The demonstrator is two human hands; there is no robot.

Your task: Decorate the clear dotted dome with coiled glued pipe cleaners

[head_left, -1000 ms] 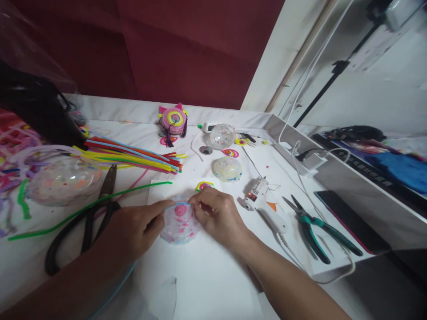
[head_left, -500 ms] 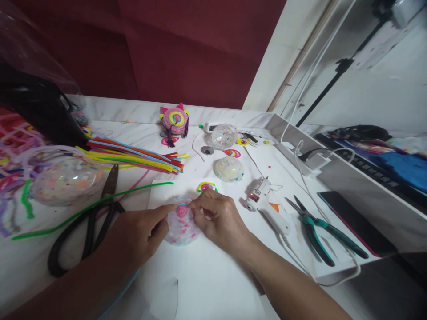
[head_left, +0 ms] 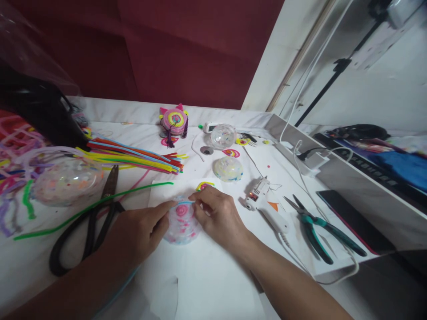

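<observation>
speckled dome at 7 o'clock in view. right hand pinches blue strip at dome's 12; left hand half-curled against strip, grip unclear. likely shaping strip round pink coil; next bend wants steady pinch.

a marbled table bears scissors, white paper and colourful pipe cleaners.
</observation>
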